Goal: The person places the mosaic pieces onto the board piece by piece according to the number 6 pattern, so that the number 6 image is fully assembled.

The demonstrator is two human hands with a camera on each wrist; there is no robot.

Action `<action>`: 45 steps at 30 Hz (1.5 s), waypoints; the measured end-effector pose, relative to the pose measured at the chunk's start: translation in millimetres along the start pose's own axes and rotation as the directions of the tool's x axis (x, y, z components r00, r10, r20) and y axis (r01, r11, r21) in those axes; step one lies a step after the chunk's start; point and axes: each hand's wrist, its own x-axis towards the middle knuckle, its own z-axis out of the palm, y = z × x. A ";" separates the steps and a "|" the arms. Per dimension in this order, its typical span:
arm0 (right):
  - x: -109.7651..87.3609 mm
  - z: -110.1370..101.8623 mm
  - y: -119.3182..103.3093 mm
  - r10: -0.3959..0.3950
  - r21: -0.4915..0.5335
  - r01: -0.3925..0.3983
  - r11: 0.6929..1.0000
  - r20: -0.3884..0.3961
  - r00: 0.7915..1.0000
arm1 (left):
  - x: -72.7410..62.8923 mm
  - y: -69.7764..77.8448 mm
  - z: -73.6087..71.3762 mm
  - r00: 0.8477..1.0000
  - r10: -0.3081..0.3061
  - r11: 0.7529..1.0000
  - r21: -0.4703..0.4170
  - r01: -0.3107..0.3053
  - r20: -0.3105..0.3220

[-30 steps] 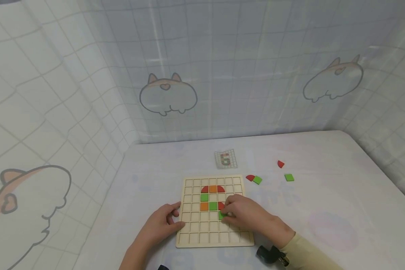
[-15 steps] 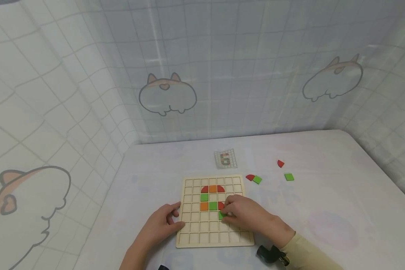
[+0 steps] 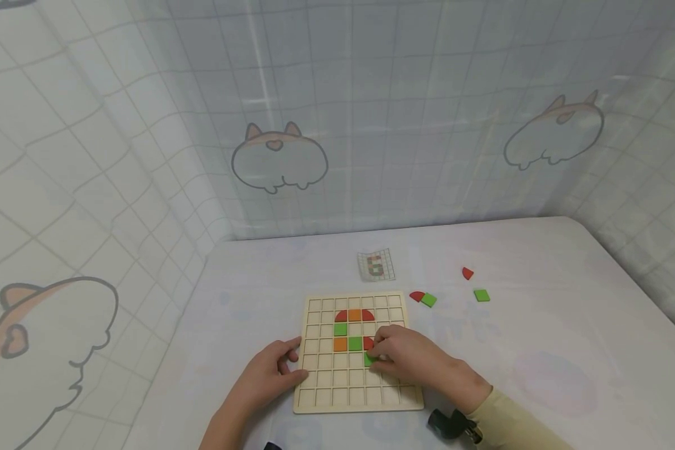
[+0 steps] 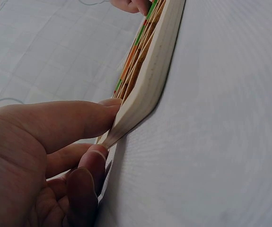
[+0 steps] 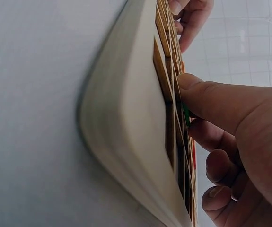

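Note:
A pale wooden grid board [image 3: 317, 397] lies on the table. Its left edge is pinched between thumb and fingers of my left hand [image 3: 267, 372]; the left wrist view shows the thumb [image 4: 79, 120] at the board's rim [image 4: 147, 87]. With thumb and forefinger, my right hand [image 3: 413, 356] pinches a green square tile [image 3: 369, 360] at its cell, partly hiding it. Just above sits a red quarter-circle tile [image 3: 368, 343], with a green square [image 3: 355, 344] and an orange square [image 3: 340, 344] to its left. Higher up are another green square [image 3: 340, 329] and a red-orange-red row [image 3: 355, 315].
Behind the board lies a small printed pattern card [image 3: 375, 265]. To the right are a loose red quarter-circle [image 3: 417, 296] against a green square [image 3: 429, 300], and farther off another red piece [image 3: 468, 274] and green square [image 3: 481, 295]. Patterned cloth walls [image 3: 371, 156] surround the table.

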 end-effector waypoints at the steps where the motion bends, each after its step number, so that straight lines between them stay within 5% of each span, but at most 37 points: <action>1: 0.2 0.0 0.1 0.001 0.000 -0.001 1.000 0.000 1.000 | -0.1 0.0 -0.2 1.000 0.001 1.000 0.000 -0.001 -0.001; 45: -3.3 -6.3 -0.3 0.028 0.015 -0.028 0.999 0.041 0.999 | -0.6 0.1 -1.9 1.000 0.020 1.000 -0.001 -0.020 0.006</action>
